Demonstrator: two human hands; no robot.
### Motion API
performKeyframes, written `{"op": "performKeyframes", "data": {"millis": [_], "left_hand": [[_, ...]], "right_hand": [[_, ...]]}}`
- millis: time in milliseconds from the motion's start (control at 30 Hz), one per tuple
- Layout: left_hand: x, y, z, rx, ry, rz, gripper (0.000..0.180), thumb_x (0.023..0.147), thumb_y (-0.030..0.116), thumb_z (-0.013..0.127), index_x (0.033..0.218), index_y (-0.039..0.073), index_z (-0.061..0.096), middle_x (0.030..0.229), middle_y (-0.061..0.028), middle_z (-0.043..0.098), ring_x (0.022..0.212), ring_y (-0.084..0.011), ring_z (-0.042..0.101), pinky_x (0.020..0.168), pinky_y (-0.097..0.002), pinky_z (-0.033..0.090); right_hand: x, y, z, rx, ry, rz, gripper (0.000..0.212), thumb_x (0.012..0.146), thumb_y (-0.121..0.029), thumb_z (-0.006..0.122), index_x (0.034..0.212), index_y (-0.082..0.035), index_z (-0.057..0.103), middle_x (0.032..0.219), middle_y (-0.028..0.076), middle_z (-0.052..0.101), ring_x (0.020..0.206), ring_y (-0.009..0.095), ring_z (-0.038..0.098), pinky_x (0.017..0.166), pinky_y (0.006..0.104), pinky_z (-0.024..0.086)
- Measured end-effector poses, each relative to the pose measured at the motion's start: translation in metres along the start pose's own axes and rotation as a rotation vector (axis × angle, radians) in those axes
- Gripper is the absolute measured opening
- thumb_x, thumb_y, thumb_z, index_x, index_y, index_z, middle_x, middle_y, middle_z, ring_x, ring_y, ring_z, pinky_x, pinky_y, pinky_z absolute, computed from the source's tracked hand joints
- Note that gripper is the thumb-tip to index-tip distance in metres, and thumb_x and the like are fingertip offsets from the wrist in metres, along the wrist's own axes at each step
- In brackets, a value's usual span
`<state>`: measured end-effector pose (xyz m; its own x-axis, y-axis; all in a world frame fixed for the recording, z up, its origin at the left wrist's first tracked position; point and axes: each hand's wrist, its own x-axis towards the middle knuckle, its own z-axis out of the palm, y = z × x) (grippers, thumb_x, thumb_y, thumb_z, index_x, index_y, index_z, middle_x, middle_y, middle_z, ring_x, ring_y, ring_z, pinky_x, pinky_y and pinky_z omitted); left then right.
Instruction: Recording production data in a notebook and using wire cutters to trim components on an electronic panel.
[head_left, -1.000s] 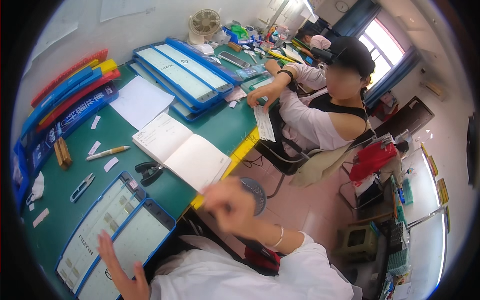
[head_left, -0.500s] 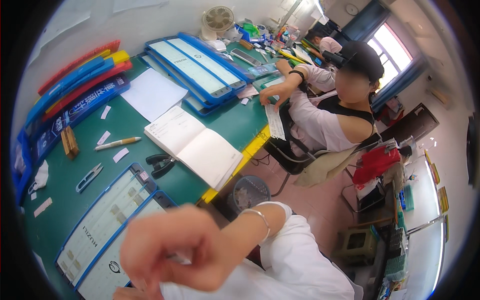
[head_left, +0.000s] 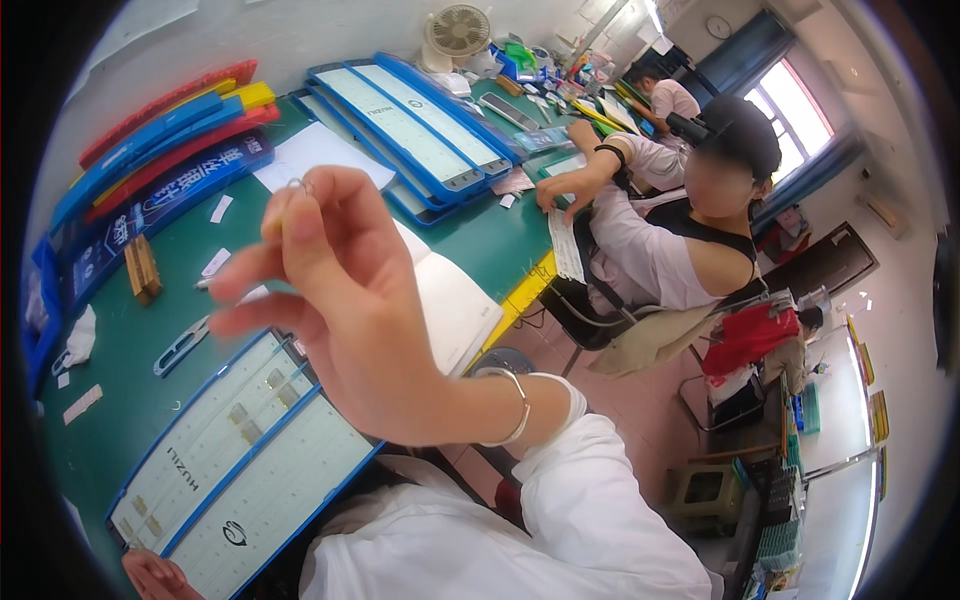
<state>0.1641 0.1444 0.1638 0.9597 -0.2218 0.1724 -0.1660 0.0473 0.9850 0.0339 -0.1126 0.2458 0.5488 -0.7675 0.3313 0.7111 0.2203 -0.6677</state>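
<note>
My right hand (head_left: 350, 300) is raised above the table, thumb and forefinger pinched at their tips. A small shiny loop-like bit shows at the pinch, too small to name. The other fingers stick out to the left. At the lower left edge, my left hand (head_left: 158, 575) shows only in part, its fingers bent together beside the corner of a flat blue-framed case (head_left: 300, 480). Whatever they hold is hidden. The case lies open, with two white panels; several small clear pieces (head_left: 243, 422) sit on the farther panel.
Blue-handled snips (head_left: 182, 346), a wooden block (head_left: 142, 270) and paper slips lie on the green table (head_left: 110, 340). An open notebook (head_left: 455, 310) is partly behind my hand. More blue cases (head_left: 410, 125) are stacked farther off. A co-worker (head_left: 680, 220) sits at the right, holding a paper strip.
My right hand has risen and turned, its thumb and forefinger now pinched near the top. My left hand has shifted left to the case's corner. The view has tilted slightly.
</note>
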Motion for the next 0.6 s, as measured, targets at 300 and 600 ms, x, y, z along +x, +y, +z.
{"op": "performKeyframes", "data": {"millis": [300, 600], "left_hand": [[0.004, -0.021, -0.009, 0.007, 0.127, 0.108, 0.027, 0.094, 0.019, 0.054, 0.084, -0.005, 0.055, 0.076, -0.0122, 0.056, 0.064, -0.018, 0.053, 0.056, -0.0263, 0.044], [0.002, -0.015, 0.004, 0.265, 0.092, 0.161, 0.026, 0.092, 0.013, 0.057, 0.091, -0.012, 0.059, 0.083, -0.0196, 0.065, 0.072, -0.0244, 0.064, 0.062, -0.0307, 0.055]], "right_hand": [[0.053, 0.057, -0.012, -0.227, 0.006, 0.103, 0.008, 0.096, -0.013, 0.048, 0.097, -0.005, 0.046, 0.086, 0.006, 0.056, 0.084, 0.014, 0.063, 0.075, 0.028, 0.055], [0.084, 0.125, -0.007, -0.678, -0.167, -0.014, 0.011, 0.088, -0.004, 0.053, 0.093, 0.0, 0.044, 0.077, 0.012, 0.058, 0.073, 0.02, 0.061, 0.067, 0.0321, 0.048]]}}
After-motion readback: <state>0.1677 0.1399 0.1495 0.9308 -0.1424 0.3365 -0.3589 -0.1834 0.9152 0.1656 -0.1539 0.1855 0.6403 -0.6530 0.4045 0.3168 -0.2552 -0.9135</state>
